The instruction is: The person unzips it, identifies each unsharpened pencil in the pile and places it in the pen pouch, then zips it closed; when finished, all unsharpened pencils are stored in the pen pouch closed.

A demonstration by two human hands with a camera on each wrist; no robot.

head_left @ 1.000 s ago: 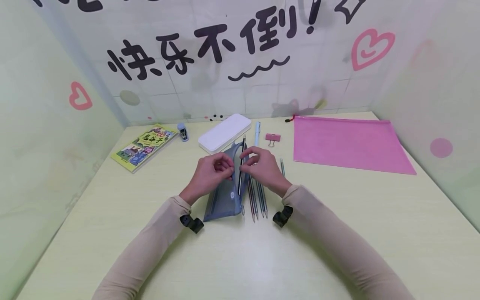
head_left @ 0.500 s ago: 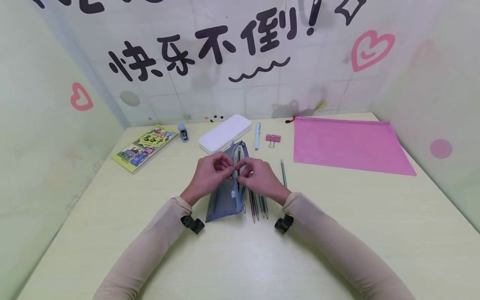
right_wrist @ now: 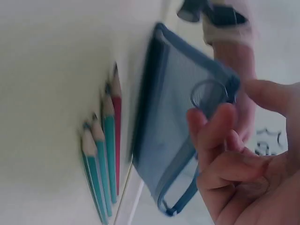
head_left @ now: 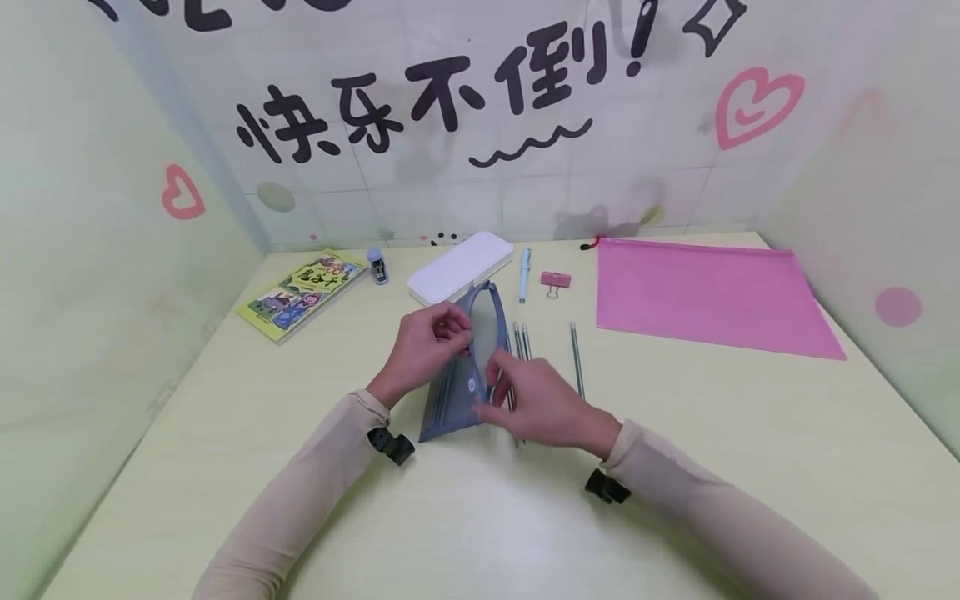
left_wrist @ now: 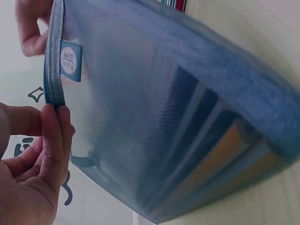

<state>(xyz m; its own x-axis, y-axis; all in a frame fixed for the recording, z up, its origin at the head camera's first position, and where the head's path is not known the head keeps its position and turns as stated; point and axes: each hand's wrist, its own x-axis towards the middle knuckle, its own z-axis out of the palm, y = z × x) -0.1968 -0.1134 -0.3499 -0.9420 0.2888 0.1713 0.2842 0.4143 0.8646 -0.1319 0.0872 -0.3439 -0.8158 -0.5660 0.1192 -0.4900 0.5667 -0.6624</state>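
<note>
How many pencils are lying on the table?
5, I think. Four pencils lie side by side next to the mesh pouch, partly under the right hand. A single pencil lies further right. More may be hidden.

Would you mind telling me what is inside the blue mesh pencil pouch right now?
Through the mesh of the blue pouch, long straight pencil-like sticks show as dark and pale stripes lying lengthwise. Their number and tips are blurred. The left hand holds the pouch's edge, hiding that part.
</note>
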